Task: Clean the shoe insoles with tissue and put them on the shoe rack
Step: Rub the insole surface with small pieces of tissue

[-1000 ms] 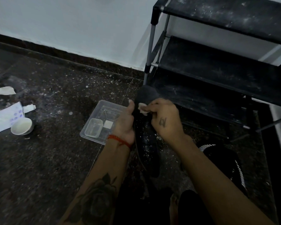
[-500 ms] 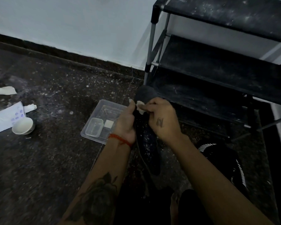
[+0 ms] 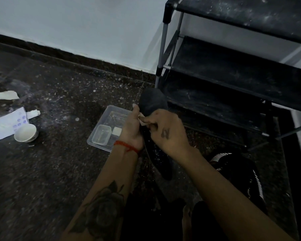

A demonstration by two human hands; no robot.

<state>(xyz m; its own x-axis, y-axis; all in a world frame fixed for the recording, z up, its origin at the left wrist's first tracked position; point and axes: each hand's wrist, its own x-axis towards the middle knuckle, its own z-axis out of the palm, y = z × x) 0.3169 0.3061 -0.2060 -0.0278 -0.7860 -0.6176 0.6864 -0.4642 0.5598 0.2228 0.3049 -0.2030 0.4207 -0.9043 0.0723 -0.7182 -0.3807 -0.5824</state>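
Observation:
A long black insole (image 3: 152,101) is held upright above the floor, its toe end pointing at the shoe rack (image 3: 233,80). My left hand (image 3: 131,126) grips its left edge, thumb up along the side. My right hand (image 3: 166,131) pinches a small white tissue (image 3: 142,120) against the insole's middle. The lower part of the insole (image 3: 163,164) hangs below my hands. The black rack, with three dusty shelves, stands at the right against the wall.
A clear plastic tray (image 3: 111,112) holding a small clear box lies just left of my hands. A white bowl (image 3: 25,133) and a tissue pack (image 3: 5,124) are at the far left. A black shoe with white stripes (image 3: 240,174) lies under my right forearm.
My right hand with the tissue has shifted slightly along the insole's middle. The insole and my left hand stay almost in place.

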